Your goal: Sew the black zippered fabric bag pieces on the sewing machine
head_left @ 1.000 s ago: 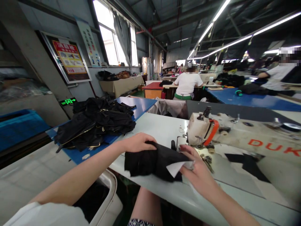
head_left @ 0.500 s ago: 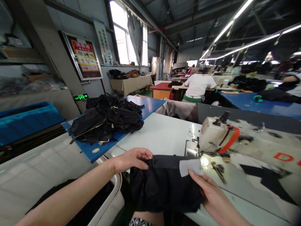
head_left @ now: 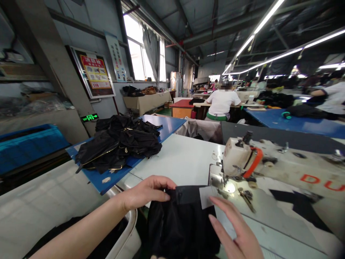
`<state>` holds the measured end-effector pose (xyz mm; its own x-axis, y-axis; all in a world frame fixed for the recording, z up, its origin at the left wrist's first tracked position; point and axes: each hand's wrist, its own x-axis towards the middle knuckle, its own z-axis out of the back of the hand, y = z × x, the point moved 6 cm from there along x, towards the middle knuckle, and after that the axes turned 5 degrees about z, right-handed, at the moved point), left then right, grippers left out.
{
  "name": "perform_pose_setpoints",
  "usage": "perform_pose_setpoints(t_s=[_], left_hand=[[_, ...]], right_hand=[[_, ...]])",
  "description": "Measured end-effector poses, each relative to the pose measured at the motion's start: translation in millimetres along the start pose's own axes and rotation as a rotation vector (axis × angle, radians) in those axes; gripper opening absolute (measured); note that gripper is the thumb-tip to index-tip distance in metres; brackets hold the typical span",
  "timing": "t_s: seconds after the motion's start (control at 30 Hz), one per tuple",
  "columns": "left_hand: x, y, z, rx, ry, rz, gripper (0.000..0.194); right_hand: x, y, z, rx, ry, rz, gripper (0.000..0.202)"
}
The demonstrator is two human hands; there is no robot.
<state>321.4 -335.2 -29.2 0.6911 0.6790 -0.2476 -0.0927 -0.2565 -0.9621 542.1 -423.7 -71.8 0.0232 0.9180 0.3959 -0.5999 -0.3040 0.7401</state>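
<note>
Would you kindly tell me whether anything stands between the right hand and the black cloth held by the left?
Nothing visible blocks the right hand from the black cloth. The pale patch lies on the cloth's upper right corner, by the upper fingertip; whether they touch is unclear. The sewing machine stands beyond, not between.

Room over tabletop (head_left: 183,154), sewing machine (head_left: 288,163) rightward
</note>
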Motion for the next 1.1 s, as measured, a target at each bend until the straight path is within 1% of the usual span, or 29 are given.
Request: perform_pose_setpoints(t_s=[0.07, 0.13, 0.2, 0.27, 0.33, 0.4, 0.43, 0.5, 0.53, 0.6, 0.67, 0.73, 0.77, 0.87, 0.97, 1.03, 1.1], left_hand=[[-3, -6, -4.3, 0.073, 0.004, -0.017, 0.023], [-7, -15, -12.2, 0.195, 0.039, -0.043, 0.022], [-11, -26, -23.1, 0.361, 0.084, -0.084, 0.023], [-14, -38, -33.6, 0.525, 0.098, -0.139, 0.025], [-15, -47, -41.5, 0.641, 0.084, -0.183, 0.028], [-14, -52, -45.9, 0.682, 0.070, -0.188, 0.030], [-13, -52, -46.8, 0.683, 0.067, -0.176, 0.030], [-11, -50, -47.6, 0.684, 0.072, -0.131, 0.030], [-10, -48, -48.0, 0.694, 0.080, -0.108, 0.031], [-10, -46, -50.2, 0.729, 0.106, -0.078, 0.031], [-11, -45, -53.5, 0.737, 0.135, -0.067, 0.031], [-11, -46, -56.4, 0.687, 0.158, -0.064, 0.030], [-12, -46, -57.4, 0.647, 0.169, -0.061, 0.030], [-10, -45, -58.0, 0.534, 0.200, -0.030, 0.034], [-6, -37, -56.2, 0.462, 0.230, 0.039, 0.041], [-2, -31, -54.3, 0.430, 0.243, 0.096, 0.046], [2, -25, -52.6, 0.394, 0.253, 0.140, 0.055]], right_hand=[[0, 9, 0, -0.024, -0.003, 0.035, 0.040], [6, 17, 3, -0.030, 0.006, 0.063, 0.046], [17, 25, 6, -0.003, 0.066, 0.073, 0.052], [30, 33, 5, 0.084, 0.219, 0.041, 0.049], [40, 40, -2, 0.240, 0.461, -0.042, 0.037], [43, 45, -10, 0.433, 0.705, -0.157, 0.028], [42, 48, -13, 0.532, 0.800, -0.218, 0.027], [39, 50, -19, 0.721, 0.927, -0.347, 0.032], [37, 50, -22, 0.813, 0.952, -0.412, 0.034], [33, 46, -28, 0.967, 0.920, -0.559, 0.034], [28, 38, -35, 1.057, 0.828, -0.714, 0.032], [21, 32, -42, 1.093, 0.778, -0.817, 0.031], [18, 31, -45, 1.110, 0.777, -0.839, 0.029], [15, 31, -48, 1.171, 0.790, -0.830, 0.026], [19, 34, -42, 1.183, 0.775, -0.807, 0.025], [27, 37, -35, 1.116, 0.739, -0.730, 0.028], [39, 42, -24, 0.975, 0.678, -0.579, 0.031]])
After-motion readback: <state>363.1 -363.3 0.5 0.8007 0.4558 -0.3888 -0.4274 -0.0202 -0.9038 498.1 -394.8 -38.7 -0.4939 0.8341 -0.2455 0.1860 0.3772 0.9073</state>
